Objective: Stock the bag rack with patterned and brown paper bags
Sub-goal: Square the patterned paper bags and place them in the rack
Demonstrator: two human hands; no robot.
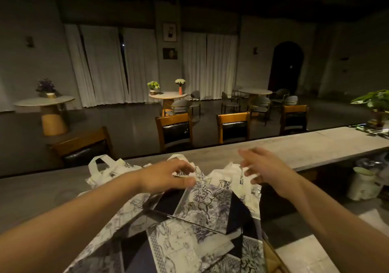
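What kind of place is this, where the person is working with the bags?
Probably a café or small restaurant, seen from behind its long counter. Round tables with flower vases and chairs fill the dim room beyond the patterned bags.

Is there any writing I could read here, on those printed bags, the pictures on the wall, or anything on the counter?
No readable text.
Patterned bags: drawings only, no words.
Two framed pictures on the wall: too small and dim.
White container at the right: label blurred.
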